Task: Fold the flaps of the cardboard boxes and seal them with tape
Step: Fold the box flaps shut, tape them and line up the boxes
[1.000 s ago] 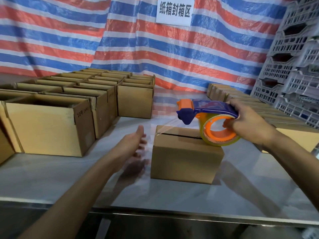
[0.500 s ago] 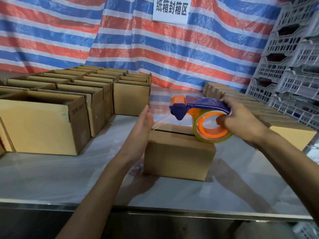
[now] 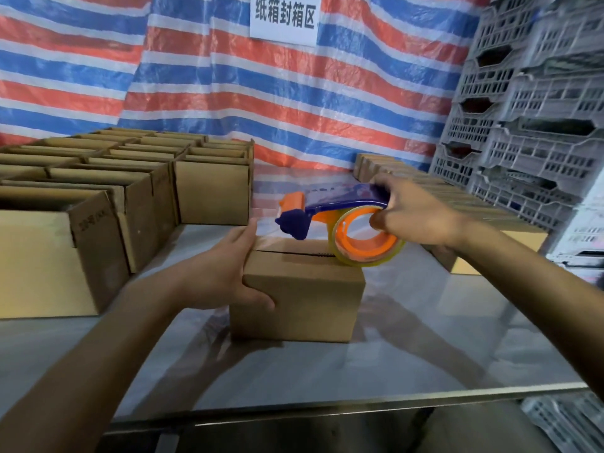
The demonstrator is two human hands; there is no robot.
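Small box point(image 3: 304, 302) sits mid-desk point(image 3: 425, 361), between the open boxes point(image 3: 49, 256) at the left edge and the flat stack point(image 3: 474, 204) at the back right. Flaps are down, and the centre seam point(image 3: 294, 253) shows as a dark line along the top.

Left hand point(image 3: 225, 273) grip: clasping the box's left end, fingers up the side, thumb across the front face.

Right hand point(image 3: 415, 217) grip: clenched on the tape dispenser point(image 3: 327, 207), thumb at the orange core. The roll rests on the box top near its right end, with the blue nose raised over the left half. Clear tape seems to run from the nose to the left top edge, but it is too faint to be sure.

Judgement: seam taping is under way.
- Pin the box hard, since the desk looks slick.
- Draw the dispenser low and straight, with the tape centred on the gap.
- Carry the tape over the right edge before cutting.
- Watch for drift off the seam or the flaps lifting.
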